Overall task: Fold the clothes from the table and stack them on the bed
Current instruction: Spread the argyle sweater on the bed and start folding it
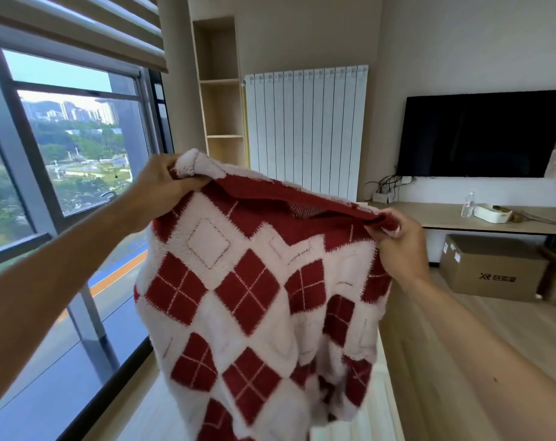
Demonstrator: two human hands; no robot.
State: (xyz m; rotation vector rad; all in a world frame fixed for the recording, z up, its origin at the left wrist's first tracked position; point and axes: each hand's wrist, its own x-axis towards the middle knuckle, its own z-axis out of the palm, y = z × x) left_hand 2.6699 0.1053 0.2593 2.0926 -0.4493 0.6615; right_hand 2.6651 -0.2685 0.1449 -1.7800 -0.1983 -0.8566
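A fuzzy red-and-white diamond-pattern sweater point(257, 291) hangs in the air in front of me, spread between both hands. My left hand point(162, 184) grips its upper left shoulder, my right hand point(400, 246) pinches the upper right shoulder near the red collar. The sweater's lower part droops freely and hides what lies below it. No bed is in view.
A large window point(63, 160) fills the left side. A white radiator point(305, 132) and open shelves point(221, 106) stand ahead. At right, a wall TV point(483, 135) hangs over a long wooden table point(445, 218) holding a bottle point(468, 205) and white tray; a cardboard box point(492, 268) sits beneath.
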